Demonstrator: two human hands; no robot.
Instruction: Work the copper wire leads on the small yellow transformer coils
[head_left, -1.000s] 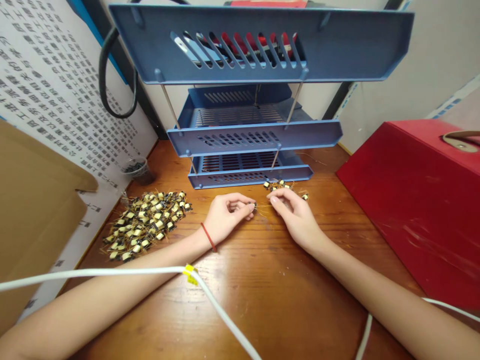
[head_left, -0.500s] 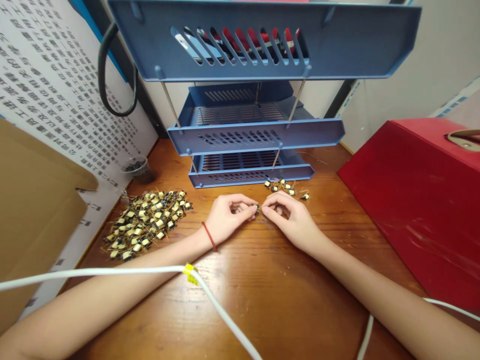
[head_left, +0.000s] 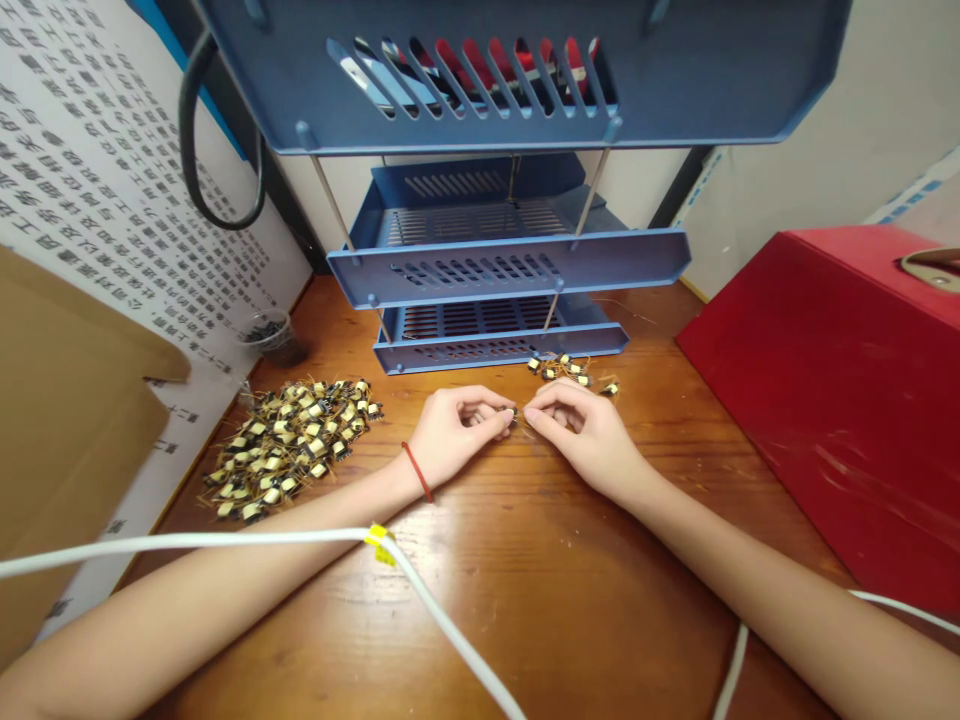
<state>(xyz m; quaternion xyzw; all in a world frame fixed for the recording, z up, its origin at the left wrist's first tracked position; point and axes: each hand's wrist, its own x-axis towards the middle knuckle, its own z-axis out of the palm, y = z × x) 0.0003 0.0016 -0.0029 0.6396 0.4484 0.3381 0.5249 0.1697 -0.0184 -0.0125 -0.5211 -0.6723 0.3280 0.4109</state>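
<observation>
My left hand [head_left: 466,428] pinches a small coil transformer [head_left: 513,413], mostly hidden by the thumb and fingertips; a dark edge of it shows. Just to its right, my right hand [head_left: 577,425] is closed with thumb and forefinger together. Whatever lies in that pinch is too small to make out, though thin wire is faintly visible nearby. On the left of the table lies a heap of small transformers [head_left: 289,445] with yellow-wrapped middles, black ends and loose copper wires. Several more transformers [head_left: 562,368] lie beyond my right hand.
A blue three-tier tray rack [head_left: 502,345] stands behind my hands on the wooden table [head_left: 480,590]. A clear cup of dark bits [head_left: 274,340] is at back left. A red box [head_left: 817,400] stands right. A white cable [head_left: 442,620] crosses in front of my left forearm.
The view has shifted slightly. Both hands keep nearly the same place and pinch, with the right fingertips moved only very little.
</observation>
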